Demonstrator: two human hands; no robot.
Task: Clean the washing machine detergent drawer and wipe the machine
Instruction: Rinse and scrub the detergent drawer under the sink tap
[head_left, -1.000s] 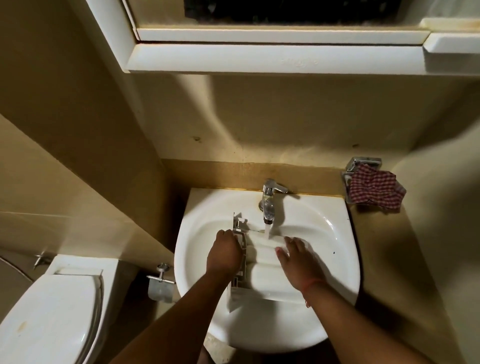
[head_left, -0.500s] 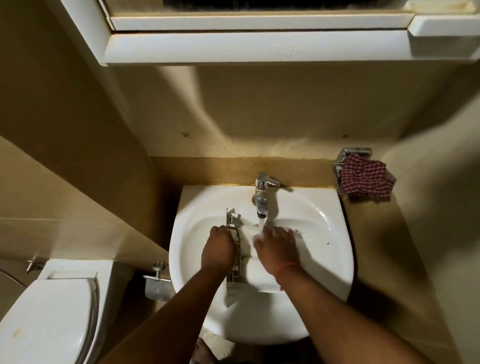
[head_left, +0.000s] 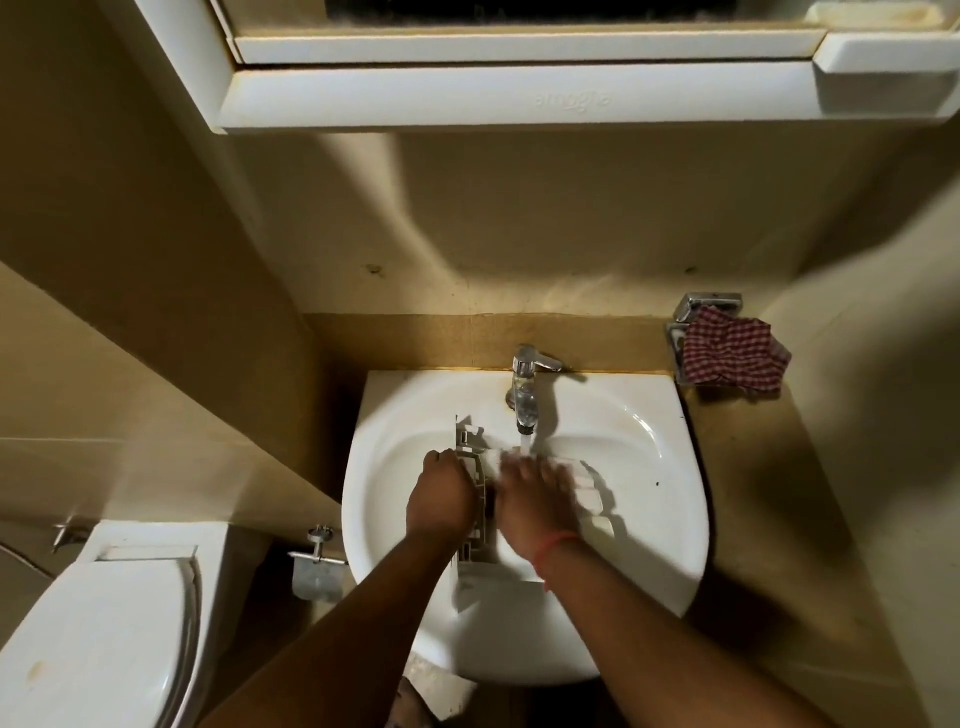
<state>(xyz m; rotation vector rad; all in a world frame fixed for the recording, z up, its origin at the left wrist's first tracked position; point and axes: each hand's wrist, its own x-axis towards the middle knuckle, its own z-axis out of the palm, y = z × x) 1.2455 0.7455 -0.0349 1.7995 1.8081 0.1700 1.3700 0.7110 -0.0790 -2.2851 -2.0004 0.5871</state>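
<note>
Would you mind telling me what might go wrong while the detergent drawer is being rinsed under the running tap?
Water from the tap lands on the right hand and the detergent drawer, so it may splash over the basin rim. Only the left hand grips the wet drawer, by its front edge; it might slip and knock the basin. The checked cloth sits outside the basin, so drips may go unwiped.

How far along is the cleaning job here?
Done: the drawer is out and in the sink. In hand: the left hand grips it while the right hand rubs it under the running tap. Left: wiping the machine, not in view.
</note>
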